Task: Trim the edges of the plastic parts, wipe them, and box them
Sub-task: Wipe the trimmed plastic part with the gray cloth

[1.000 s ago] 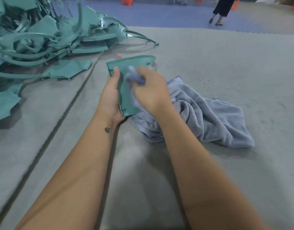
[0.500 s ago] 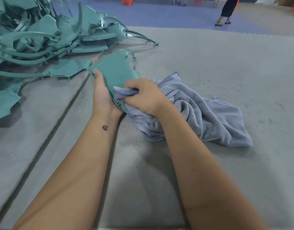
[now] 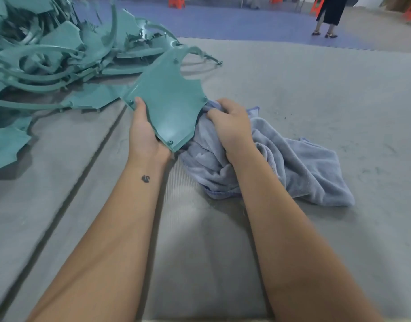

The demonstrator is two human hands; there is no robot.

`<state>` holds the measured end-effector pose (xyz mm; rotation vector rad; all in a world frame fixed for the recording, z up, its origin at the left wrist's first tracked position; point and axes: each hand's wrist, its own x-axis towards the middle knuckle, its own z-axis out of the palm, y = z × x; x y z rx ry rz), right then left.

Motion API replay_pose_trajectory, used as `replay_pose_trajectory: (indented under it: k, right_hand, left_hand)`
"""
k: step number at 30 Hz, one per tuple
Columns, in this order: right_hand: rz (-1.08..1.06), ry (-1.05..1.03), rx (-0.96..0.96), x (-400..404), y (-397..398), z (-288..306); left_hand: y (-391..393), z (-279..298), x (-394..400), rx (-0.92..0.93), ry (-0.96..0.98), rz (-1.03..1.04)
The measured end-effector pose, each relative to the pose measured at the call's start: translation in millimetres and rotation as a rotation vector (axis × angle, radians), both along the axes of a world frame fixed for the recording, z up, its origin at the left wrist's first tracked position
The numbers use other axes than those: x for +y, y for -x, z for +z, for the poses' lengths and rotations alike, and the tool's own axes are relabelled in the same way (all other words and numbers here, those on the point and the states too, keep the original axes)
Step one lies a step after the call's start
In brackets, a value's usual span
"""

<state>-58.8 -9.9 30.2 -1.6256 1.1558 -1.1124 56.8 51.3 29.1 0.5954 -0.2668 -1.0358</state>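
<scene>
Grey mat (image 3: 292,94). Left hand (image 3: 145,133) grips teal plastic part (image 3: 169,98), long axis pointing away; right hand (image 3: 230,122) clutches cloth (image 3: 304,163) just right of part.

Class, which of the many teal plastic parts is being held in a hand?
The flat teal panel gripped by the left hand; the other parts lie untouched in the pile.

No readable text, label, brand, number or sign shows on anything in view.
</scene>
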Motion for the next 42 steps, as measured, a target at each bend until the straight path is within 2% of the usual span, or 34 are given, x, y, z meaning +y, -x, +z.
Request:
replay_pose_trajectory:
  k: [2,3,5,6,7,10,11,12,14,16,18,19,21,23,24,26,28,30,31,32,34,38,39,42]
  right_hand:
    - [-0.004,-0.121,-0.153,0,2,1]
    - [-0.014,-0.146,-0.193,1,3,0]
    - [-0.032,-0.117,-0.245,3,1,0]
    - [-0.037,-0.109,-0.284,5,0,1]
    - [-0.053,-0.134,-0.379,6,0,2]
    - [-0.082,-0.44,-0.958,7,14,10]
    - [-0.099,-0.51,-1.088,4,22,9]
    - [-0.107,-0.541,-1.138,0,31,8]
    - [-0.071,-0.573,-1.1,-3,45,10]
    - [-0.043,-0.571,-0.868,-3,52,12]
    - [-0.04,-0.508,-0.598,-2,54,14]
    - [-0.041,-0.474,-0.53,-3,54,14]
    - [-0.042,-0.471,-0.502,-3,56,13]
    - [-0.03,-0.507,-0.554,-4,59,12]
    - [-0.025,-0.531,-0.594,-4,59,12]
    - [-0.047,-0.577,-0.693,-3,58,11]
    - [-0.091,-0.601,-0.762,-1,54,11]
    - [-0.13,-0.602,-0.798,0,49,11]
    - [-0.14,-0.593,-0.812,1,46,11]
    - [-0.142,-0.58,-0.833,2,43,10]
    - [-0.114,-0.542,-0.91,3,39,8]
    - [0.103,-0.562,-0.997,9,41,3]
    - [0.128,-0.567,-0.965,11,40,1]
    - [0.098,-0.485,-0.837,13,36,-4]
  left_hand:
    - [-1,2,0,-0.108,-0.002,0.075]
    - [0,2,-1,-0.239,-0.012,0.159]
    - [7,1,2,-0.695,-0.04,0.342]
    - [14,-2,4,-0.948,-0.023,0.367]
    - [22,-5,6,-1.167,-0.009,0.333]
    - [38,-13,8,-1.677,0.018,0.114]
    - [37,-13,9,-1.772,0.051,0.081]
    - [34,-11,10,-1.803,0.084,0.066]
    - [23,-8,12,-1.711,0.116,-0.014]
    - [12,-6,16,-1.61,0.07,-0.142]
    - [7,-5,19,-1.619,0.027,-0.221]
    - [6,-4,19,-1.65,0.016,-0.227]
    - [4,0,19,-1.769,-0.008,-0.129]
    - [0,3,19,-1.863,-0.077,0.145]
    - [-2,2,17,-1.832,-0.135,0.317]
    - [-6,0,14,-1.542,-0.295,0.509]
    - [-3,1,13,-0.998,-0.372,0.348]
    - [5,7,11,-0.403,-0.28,0.125]
    - [9,10,9,-0.232,-0.229,0.045]
    - [15,12,7,-0.166,-0.201,-0.009]
    - [31,13,5,-0.225,-0.187,-0.09]
    - [63,9,0,-0.55,-0.149,-0.251]
    - [67,10,1,-0.549,-0.149,-0.224]
    - [61,4,0,-0.347,-0.213,-0.076]
